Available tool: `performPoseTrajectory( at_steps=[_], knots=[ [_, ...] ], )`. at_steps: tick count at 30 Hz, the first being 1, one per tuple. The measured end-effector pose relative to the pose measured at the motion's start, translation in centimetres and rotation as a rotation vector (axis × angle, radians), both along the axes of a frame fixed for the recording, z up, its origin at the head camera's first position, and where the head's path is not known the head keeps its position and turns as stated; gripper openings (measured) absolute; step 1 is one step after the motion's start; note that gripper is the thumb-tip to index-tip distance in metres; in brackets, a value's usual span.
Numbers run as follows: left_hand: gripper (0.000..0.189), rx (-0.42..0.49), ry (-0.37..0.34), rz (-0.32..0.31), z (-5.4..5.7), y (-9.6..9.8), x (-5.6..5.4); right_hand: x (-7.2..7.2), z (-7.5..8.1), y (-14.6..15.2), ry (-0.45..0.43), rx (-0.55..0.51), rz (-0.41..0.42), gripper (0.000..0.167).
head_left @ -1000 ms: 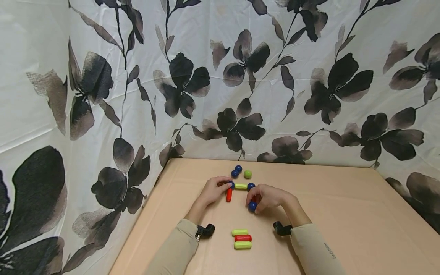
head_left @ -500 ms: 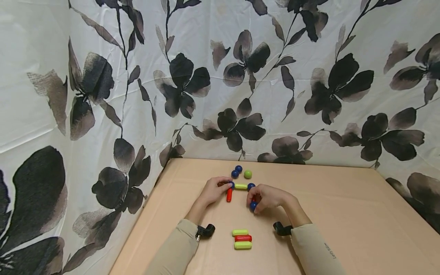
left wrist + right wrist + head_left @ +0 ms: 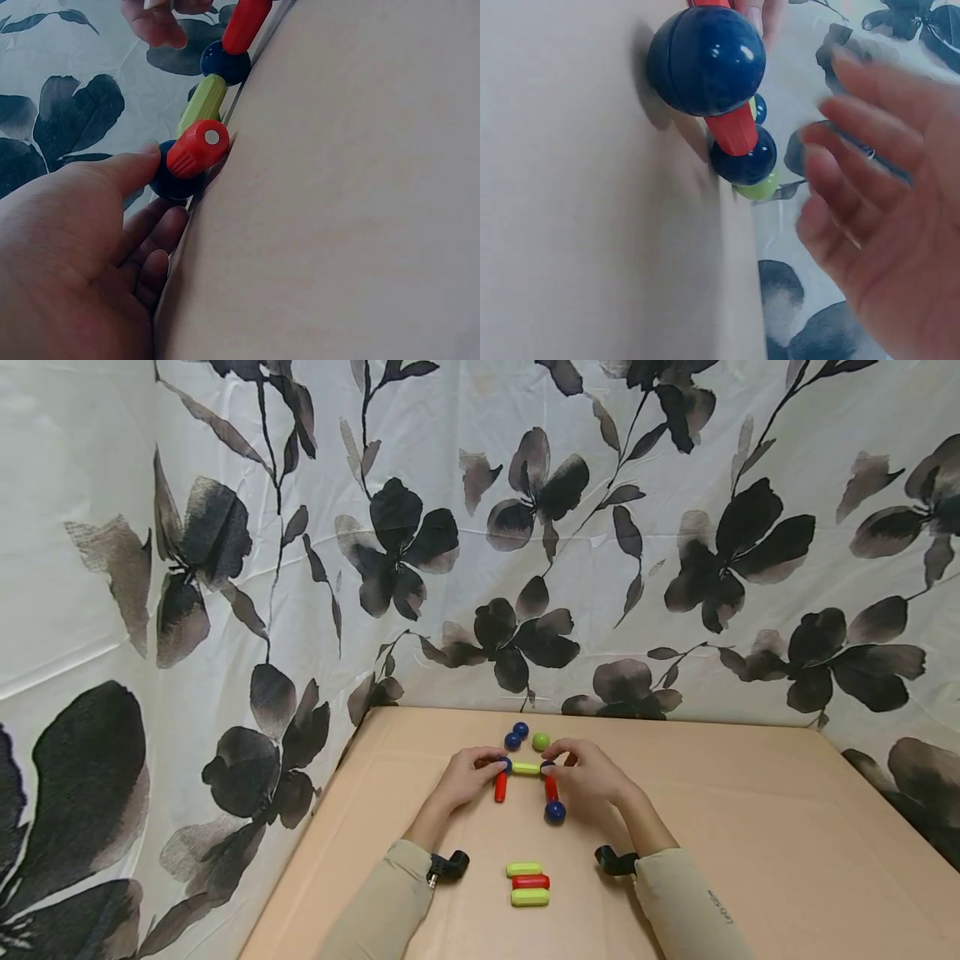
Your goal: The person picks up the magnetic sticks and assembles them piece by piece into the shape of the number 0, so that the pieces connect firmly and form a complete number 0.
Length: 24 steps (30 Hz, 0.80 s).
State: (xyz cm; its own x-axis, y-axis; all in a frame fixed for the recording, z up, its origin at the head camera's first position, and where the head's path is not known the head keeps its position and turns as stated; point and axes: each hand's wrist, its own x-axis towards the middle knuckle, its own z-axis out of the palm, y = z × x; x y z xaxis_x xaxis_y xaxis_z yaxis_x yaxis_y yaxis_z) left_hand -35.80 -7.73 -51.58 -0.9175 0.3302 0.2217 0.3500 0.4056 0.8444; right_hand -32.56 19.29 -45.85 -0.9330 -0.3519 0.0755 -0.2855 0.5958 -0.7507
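My left hand (image 3: 467,777) pinches a blue ball (image 3: 178,181) between thumb and fingers. A red stick (image 3: 500,787) with a pale disc on its end joins that ball and points toward me. From the same ball a yellow-green stick (image 3: 526,769) runs right to another blue ball (image 3: 746,161). There a second red stick (image 3: 551,788) comes toward me and ends in a further blue ball (image 3: 555,812). My right hand (image 3: 592,772) hovers by the right corner ball; both wrist views show its fingers loose and apart from the ball.
Behind the joined pieces lie two loose blue balls (image 3: 516,735) and a green ball (image 3: 541,742). Closer to me are two yellow-green sticks (image 3: 529,898) with a red stick (image 3: 530,882) between them. A floral cloth (image 3: 600,568) hangs behind the tan table (image 3: 712,810).
My right hand has let go of the near blue ball, which stays on the red stick's end, and has moved back to the right corner ball. The left hand keeps its hold.
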Motion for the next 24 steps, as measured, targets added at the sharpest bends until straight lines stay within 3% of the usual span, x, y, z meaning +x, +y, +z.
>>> performPoseTrajectory(
  at_steps=[3,6,12,20,24],
  knots=[
    [0.031,0.003,-0.005,0.001,0.1,0.0,0.1,-0.5,-0.5,0.2,0.0,-0.071,-0.109,0.029],
    [0.031,0.006,-0.002,0.002,0.2,0.0,0.2,-1.0,-1.3,0.4,-0.051,-0.119,-0.145,0.032],
    [0.031,0.011,0.001,0.001,0.2,0.1,0.1,-2.0,-2.9,0.4,-0.168,-0.185,-0.105,0.031],
    [0.029,0.0,0.011,0.009,0.3,0.2,0.1,-2.5,-3.8,0.4,-0.154,-0.212,-0.101,0.028],
    [0.034,-0.035,0.02,0.045,0.6,0.5,-0.1,-2.5,-4.0,0.4,-0.134,-0.214,-0.096,0.027]
  ],
)
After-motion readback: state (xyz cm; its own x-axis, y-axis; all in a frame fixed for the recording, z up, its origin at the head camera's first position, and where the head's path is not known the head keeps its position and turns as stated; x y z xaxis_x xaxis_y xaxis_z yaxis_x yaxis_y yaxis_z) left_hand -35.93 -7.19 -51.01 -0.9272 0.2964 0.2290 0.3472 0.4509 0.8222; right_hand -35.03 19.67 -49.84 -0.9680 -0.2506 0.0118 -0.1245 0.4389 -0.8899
